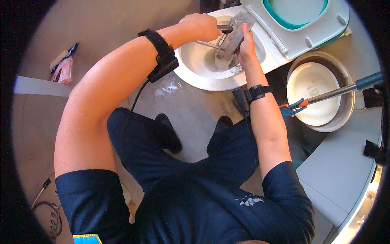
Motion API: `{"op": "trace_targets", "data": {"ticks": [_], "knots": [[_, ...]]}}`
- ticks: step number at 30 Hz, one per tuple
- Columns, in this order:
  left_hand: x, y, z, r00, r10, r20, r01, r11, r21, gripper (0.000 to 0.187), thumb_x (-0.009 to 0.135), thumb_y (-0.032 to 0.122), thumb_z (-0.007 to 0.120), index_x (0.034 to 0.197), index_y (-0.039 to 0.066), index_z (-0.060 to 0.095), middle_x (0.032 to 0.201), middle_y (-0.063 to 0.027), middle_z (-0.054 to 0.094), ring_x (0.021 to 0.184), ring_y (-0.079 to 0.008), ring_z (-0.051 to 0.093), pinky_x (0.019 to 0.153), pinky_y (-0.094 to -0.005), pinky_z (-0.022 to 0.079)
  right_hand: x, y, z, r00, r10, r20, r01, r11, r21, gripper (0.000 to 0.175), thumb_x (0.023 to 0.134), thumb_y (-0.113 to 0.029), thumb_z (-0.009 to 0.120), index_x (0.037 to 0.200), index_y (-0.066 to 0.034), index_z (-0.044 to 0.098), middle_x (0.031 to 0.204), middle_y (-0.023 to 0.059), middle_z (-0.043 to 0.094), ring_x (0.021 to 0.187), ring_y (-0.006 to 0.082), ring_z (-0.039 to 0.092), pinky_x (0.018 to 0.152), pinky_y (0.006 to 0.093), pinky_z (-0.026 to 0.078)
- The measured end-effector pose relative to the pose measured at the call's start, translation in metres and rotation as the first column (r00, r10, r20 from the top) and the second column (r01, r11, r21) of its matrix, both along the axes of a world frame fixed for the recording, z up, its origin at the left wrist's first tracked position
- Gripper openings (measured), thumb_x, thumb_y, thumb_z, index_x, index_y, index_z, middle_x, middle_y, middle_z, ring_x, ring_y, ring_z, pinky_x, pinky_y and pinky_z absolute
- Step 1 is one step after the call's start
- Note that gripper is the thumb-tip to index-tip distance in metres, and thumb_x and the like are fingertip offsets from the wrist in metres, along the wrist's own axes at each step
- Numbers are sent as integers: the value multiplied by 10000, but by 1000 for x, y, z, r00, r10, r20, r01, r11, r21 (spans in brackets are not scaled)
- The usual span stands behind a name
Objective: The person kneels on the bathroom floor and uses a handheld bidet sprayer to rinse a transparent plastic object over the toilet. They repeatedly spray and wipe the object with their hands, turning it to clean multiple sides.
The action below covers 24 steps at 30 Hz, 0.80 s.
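My left hand is closed around a handheld tool with a dark rounded end, whose exact kind I cannot tell. A thin metal-looking rod shows below this hand, reaching towards a clear plastic container. My right hand grips that container from its right side, thumb along its upper part. The container is tilted, with grey dirt on its lower part. Both hands are over a white toilet bowl, whose rim bears white residue beside the container.
The toilet seat and lid, with a teal edge, stand raised. At right, a white basin sits inside a larger one, crossed by a metal pole. White residue marks the floor. Packages lie left; a coiled hose is lower left.
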State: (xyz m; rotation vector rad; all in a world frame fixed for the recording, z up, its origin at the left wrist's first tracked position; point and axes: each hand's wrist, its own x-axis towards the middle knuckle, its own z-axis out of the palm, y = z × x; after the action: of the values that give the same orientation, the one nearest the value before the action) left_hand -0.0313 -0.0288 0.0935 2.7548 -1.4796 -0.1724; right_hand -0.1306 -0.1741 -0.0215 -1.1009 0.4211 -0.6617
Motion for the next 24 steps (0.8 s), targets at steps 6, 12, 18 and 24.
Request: {"op": "trace_targets", "data": {"ticks": [6, 12, 18, 24], "knots": [[15, 1, -16, 989, -107, -103, 92, 986, -143, 537, 957, 537, 549, 1103, 46, 711, 974, -229, 718, 921, -423, 689, 840, -510, 543, -1, -3, -10, 982, -30, 187, 22, 999, 45, 605, 937, -308, 695, 1398, -33, 417, 1267, 102, 578, 1139, 246, 564, 1020, 391, 444], [18, -5, -38, 975, -126, -185, 91, 978, -188, 526, 960, 520, 577, 1083, 24, 700, 926, -262, 699, 886, -438, 677, 785, -498, 531, -1, -1, -11, 984, -65, 165, 67, 998, -10, 595, 875, -207, 760, 1350, -22, 453, 1255, 115, 592, 1138, 231, 565, 1019, 360, 439], [22, 0, -44, 955, -87, -283, 8, 963, -269, 478, 953, 480, 618, 1082, 28, 699, 879, -253, 689, 828, -413, 672, 752, -468, 521, -2, -5, -6, 992, -81, 94, 95, 984, -152, 803, 787, -263, 849, 1390, 33, 408, 1277, 156, 584, 1169, 253, 568, 1020, 380, 451], [21, 7, -46, 962, -131, -241, 50, 947, -316, 455, 960, 461, 629, 1049, 19, 680, 834, -249, 675, 764, -413, 658, 719, -466, 512, -20, -12, 7, 993, 118, 8, -114, 973, -200, 777, 795, -327, 821, 1393, 3, 450, 1309, 159, 558, 1242, 276, 505, 1074, 409, 380]]}}
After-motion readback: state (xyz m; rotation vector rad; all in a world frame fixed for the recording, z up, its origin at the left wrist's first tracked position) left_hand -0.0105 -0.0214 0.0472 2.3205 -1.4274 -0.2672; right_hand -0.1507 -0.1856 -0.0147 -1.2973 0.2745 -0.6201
